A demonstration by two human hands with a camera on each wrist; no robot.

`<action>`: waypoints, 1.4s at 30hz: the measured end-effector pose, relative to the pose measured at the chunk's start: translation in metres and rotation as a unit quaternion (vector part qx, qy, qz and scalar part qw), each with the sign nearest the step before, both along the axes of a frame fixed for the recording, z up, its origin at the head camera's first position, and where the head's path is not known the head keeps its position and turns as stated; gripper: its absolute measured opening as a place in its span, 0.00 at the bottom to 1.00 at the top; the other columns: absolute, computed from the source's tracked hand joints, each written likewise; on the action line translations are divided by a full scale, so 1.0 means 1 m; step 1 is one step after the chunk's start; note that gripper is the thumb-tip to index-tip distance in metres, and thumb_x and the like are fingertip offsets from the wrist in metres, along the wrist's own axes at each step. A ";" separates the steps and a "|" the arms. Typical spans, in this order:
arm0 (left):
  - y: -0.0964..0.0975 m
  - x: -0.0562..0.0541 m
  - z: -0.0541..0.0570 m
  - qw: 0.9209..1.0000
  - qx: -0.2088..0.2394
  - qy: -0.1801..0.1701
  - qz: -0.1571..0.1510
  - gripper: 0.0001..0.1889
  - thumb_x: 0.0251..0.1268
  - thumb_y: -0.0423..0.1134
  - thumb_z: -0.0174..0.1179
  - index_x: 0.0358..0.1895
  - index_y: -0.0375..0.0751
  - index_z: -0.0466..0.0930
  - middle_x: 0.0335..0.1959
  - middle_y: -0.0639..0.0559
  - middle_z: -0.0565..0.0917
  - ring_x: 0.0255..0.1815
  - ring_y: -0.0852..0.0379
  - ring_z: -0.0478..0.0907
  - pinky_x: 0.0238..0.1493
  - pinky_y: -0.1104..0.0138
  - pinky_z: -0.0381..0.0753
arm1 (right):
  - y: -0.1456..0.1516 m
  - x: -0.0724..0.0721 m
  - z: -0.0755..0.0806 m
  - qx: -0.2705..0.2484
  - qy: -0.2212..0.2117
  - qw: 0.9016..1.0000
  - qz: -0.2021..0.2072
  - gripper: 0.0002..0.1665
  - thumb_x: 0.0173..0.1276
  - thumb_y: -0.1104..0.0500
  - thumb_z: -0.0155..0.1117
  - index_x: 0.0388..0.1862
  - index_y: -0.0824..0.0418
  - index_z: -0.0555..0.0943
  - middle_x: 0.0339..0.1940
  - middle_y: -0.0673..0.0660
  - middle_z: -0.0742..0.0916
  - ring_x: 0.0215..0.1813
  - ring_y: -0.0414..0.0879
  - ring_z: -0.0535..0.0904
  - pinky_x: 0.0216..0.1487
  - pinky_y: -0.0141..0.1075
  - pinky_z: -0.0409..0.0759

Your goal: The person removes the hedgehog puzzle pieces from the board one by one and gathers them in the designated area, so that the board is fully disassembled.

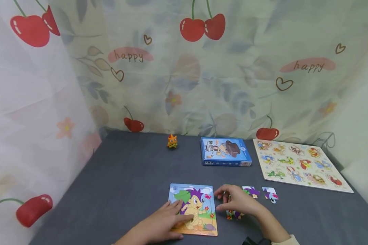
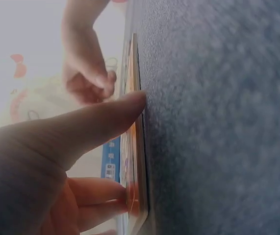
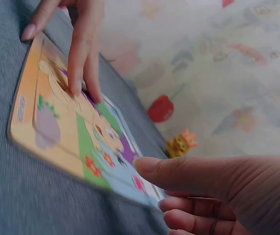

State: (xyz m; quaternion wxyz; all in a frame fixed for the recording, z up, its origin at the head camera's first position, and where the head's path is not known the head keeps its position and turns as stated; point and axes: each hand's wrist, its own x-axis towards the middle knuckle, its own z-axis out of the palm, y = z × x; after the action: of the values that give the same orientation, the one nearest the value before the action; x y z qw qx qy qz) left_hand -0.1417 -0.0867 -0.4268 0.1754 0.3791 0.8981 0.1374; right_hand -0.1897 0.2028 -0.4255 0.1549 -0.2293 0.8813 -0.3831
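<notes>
A jigsaw puzzle board shows a cartoon hedgehog with purple spines on a garden scene. My left hand rests on its left and lower part with fingers spread. In the left wrist view, the left thumb lies at the board's edge. Just beyond the board's right edge is my right hand, fingers loosely bent and thumb apart, nothing visible between them. Loose puzzle pieces lie partly hidden under and beside the right hand, with another piece farther right.
Behind the puzzle stand a small orange toy figure and a blue box. A wooden insect peg board lies at the right back. Patterned cloth encloses the dark table at back and sides.
</notes>
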 end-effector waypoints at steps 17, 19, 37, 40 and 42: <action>0.009 0.002 0.005 0.998 -0.037 0.052 0.000 0.25 0.59 0.53 0.60 0.62 0.64 0.71 0.67 0.38 0.67 0.69 0.42 0.62 0.59 0.45 0.70 | -0.049 -0.014 -0.003 0.006 0.012 0.998 0.063 0.22 0.52 0.56 0.74 0.45 0.62 0.81 0.35 0.54 0.79 0.27 0.35 0.71 0.29 0.27 0.72; 0.009 0.002 0.005 0.998 -0.035 0.056 -0.002 0.25 0.59 0.52 0.60 0.62 0.64 0.71 0.67 0.37 0.67 0.69 0.41 0.63 0.59 0.45 0.70 | -0.053 -0.016 -0.004 0.001 0.012 0.998 0.068 0.21 0.52 0.56 0.73 0.44 0.63 0.81 0.35 0.55 0.79 0.28 0.36 0.71 0.29 0.27 0.72; 0.009 0.004 0.002 0.998 -0.035 0.045 -0.002 0.24 0.61 0.53 0.58 0.63 0.64 0.70 0.68 0.38 0.66 0.70 0.42 0.62 0.60 0.45 0.69 | -0.063 -0.009 -0.014 -0.006 -0.010 0.999 0.038 0.14 0.53 0.61 0.71 0.38 0.62 0.79 0.32 0.50 0.78 0.29 0.37 0.70 0.29 0.28 0.70; 0.009 0.004 0.001 0.998 -0.034 0.048 -0.004 0.24 0.62 0.53 0.57 0.63 0.65 0.70 0.68 0.37 0.66 0.70 0.42 0.62 0.60 0.44 0.69 | -0.063 -0.009 -0.015 -0.011 -0.009 0.999 0.039 0.14 0.54 0.60 0.72 0.38 0.62 0.79 0.31 0.51 0.78 0.29 0.36 0.70 0.29 0.28 0.70; 0.009 0.005 0.001 0.998 -0.032 0.050 -0.005 0.23 0.63 0.52 0.56 0.63 0.66 0.70 0.68 0.37 0.65 0.70 0.42 0.61 0.59 0.44 0.69 | -0.062 -0.009 -0.015 -0.014 -0.008 0.999 0.039 0.14 0.54 0.60 0.72 0.38 0.62 0.79 0.31 0.51 0.78 0.28 0.36 0.70 0.30 0.28 0.70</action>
State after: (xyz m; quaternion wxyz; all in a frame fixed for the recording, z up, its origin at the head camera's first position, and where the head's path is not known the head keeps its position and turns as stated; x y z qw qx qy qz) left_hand -0.1366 -0.0782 -0.4258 0.1431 0.3844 0.9077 0.0885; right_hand -0.1990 0.1406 -0.4409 0.1738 -0.2620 0.8649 -0.3912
